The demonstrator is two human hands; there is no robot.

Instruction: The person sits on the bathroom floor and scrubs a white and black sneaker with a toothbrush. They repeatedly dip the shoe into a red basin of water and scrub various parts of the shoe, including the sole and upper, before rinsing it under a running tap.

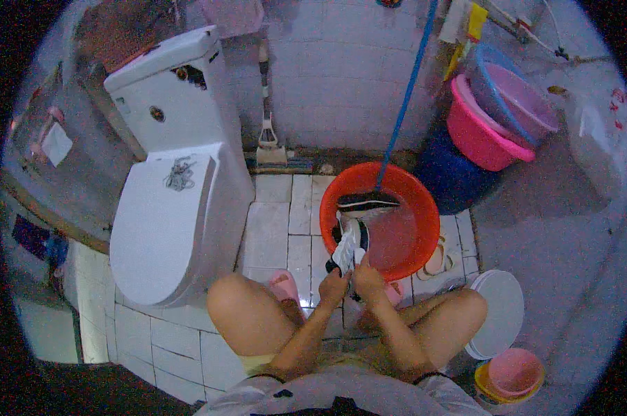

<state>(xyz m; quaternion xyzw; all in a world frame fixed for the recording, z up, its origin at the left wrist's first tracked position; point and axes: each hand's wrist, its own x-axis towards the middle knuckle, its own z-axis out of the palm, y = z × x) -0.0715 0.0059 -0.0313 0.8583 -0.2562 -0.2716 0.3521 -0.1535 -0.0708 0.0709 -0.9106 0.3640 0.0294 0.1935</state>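
Observation:
I squat before an orange-red plastic basin [429, 223] that holds water. My left hand [334, 287] grips the end of a white and black shoe [346, 248], tilted over the basin's near left rim. Close beside it, my right hand [368, 283] is closed around a small white item [360, 255] against the shoe; whether this is a brush or part of the shoe cannot be told. A dark thing with a white edge, perhaps another shoe [368, 200], lies at the basin's far side. Grey-white shoelaces [181, 174] lie bunched on the toilet lid.
A white toilet [157, 229] stands at left. A blue pole or hose [404, 99] reaches into the basin. Pink and blue basins [488, 140] are stacked on a dark blue tub [443, 177]. A white lidded bucket [501, 312] and small bowls [516, 372] stand at right.

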